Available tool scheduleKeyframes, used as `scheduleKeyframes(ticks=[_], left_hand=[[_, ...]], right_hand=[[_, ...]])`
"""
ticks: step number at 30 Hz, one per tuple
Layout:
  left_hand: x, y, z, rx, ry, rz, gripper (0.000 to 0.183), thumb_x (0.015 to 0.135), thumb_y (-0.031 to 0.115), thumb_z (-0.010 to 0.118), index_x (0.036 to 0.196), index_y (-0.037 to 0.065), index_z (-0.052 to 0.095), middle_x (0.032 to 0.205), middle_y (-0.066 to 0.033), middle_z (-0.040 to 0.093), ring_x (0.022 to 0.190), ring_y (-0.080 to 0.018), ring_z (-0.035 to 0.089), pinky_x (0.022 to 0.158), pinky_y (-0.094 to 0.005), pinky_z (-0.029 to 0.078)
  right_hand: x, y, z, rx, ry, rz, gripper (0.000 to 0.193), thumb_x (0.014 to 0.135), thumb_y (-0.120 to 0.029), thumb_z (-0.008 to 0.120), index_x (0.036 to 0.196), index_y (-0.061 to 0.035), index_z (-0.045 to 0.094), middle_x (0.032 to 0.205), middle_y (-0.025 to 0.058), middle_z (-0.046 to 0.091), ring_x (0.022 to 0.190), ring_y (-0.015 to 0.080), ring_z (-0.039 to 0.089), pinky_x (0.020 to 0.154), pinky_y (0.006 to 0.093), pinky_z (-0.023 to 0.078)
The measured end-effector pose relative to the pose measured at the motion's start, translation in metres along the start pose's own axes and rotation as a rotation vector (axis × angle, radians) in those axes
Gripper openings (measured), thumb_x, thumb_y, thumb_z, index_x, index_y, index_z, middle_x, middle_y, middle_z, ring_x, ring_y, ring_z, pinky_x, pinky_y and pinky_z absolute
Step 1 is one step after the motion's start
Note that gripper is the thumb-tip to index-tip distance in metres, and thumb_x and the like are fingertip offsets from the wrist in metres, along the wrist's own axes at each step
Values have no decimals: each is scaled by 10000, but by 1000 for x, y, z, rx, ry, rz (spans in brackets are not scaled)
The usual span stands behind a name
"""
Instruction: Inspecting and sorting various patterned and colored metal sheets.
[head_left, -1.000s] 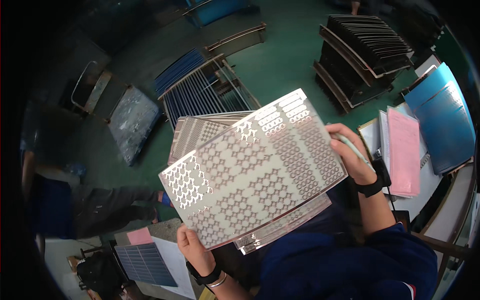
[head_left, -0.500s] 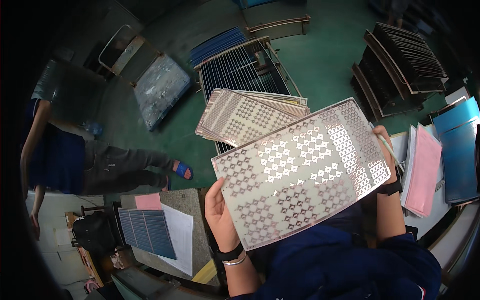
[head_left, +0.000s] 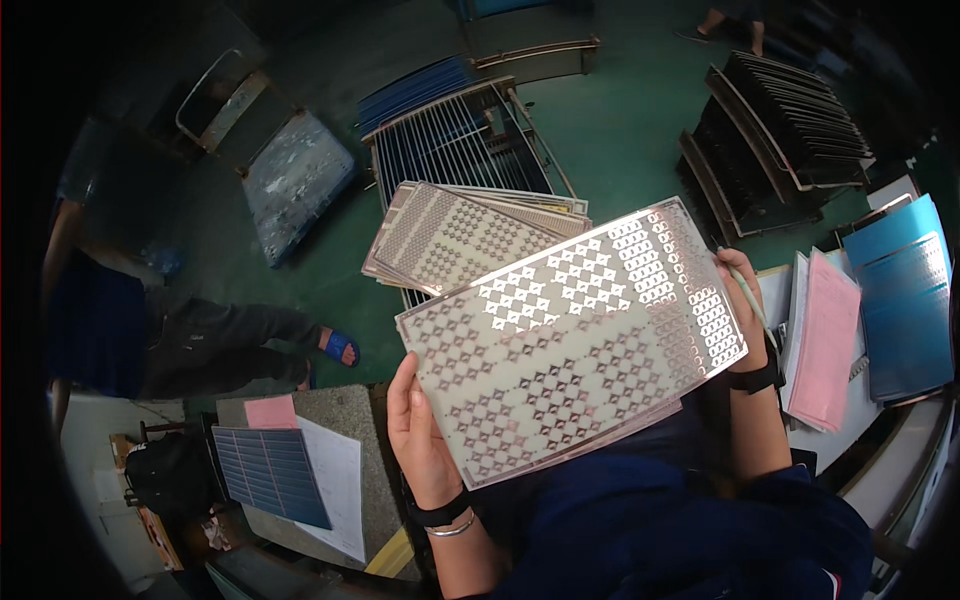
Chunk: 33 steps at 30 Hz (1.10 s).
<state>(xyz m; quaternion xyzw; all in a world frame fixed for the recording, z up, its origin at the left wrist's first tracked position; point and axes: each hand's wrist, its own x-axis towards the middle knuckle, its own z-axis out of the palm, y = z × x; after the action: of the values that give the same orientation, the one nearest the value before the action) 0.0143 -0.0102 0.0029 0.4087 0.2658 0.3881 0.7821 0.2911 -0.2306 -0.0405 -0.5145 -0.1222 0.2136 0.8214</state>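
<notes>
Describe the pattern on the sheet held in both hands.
Head view: the held sheet is pale, with rows of shiny diamond clusters.

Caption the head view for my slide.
Left hand and right hand hold a shiny patterned metal sheet above a stack of similar sheets.

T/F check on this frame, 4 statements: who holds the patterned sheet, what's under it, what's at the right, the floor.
1. Both hands, left hand and right hand, hold the patterned sheet by its ends. True.
2. The sheet lies flat on the floor. False: it is held up above the stack of similar sheets.
3. Pink paper lies at the right. True.
4. The floor is red. False: it is green.
</notes>
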Motion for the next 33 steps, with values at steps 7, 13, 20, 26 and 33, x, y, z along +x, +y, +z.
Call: scheduleKeyframes(ticks=[7, 13, 20, 26, 33], left_hand=[[1, -3, 0, 94, 82, 13, 368, 971, 97, 436, 1316, -24, 395, 1252, -156, 525, 1090, -182, 554, 934, -310, 465], [1, -3, 0, 104, 108, 25, 393, 964, 82, 449, 1333, -25, 366, 1231, -159, 545, 1090, -182, 554, 939, -311, 457], [-18, -30, -56, 644, 58, -116, 465, 890, -72, 434, 1351, -17, 394, 1261, -133, 542, 1111, -160, 533, 949, -270, 399], [-16, -60, -89, 948, 273, 11, 310, 893, -27, 489, 1200, -27, 533, 1203, -107, 553, 1084, -177, 531, 900, -278, 434], [56, -106, -32, 175, 243, -245, 453, 916, 41, 511, 1341, -15, 368, 1307, -136, 445, 1205, -211, 449, 997, -336, 382]], right_hand=[[-6, -16, 14, -73, 23, -35, 155, 936, -86, 519, 1077, -32, 553, 1052, 71, 624, 947, 107, 589, 831, 222, 468], [-6, -14, 12, -128, 11, -61, 153, 934, -86, 521, 1071, -26, 554, 1079, 98, 623, 960, 125, 591, 828, 235, 476], [-26, -16, -20, -486, -375, 363, 252, 928, -97, 529, 1153, 11, 562, 1085, 129, 627, 907, 164, 630, 760, 269, 529], [6, 4, -3, -990, -399, 110, 183, 877, -69, 576, 1033, 15, 625, 869, 149, 668, 804, 212, 661, 727, 299, 502], [76, 117, 82, -1003, -443, -234, 306, 831, -30, 564, 1138, -37, 568, 1126, 219, 598, 1050, 385, 563, 882, 377, 468]])
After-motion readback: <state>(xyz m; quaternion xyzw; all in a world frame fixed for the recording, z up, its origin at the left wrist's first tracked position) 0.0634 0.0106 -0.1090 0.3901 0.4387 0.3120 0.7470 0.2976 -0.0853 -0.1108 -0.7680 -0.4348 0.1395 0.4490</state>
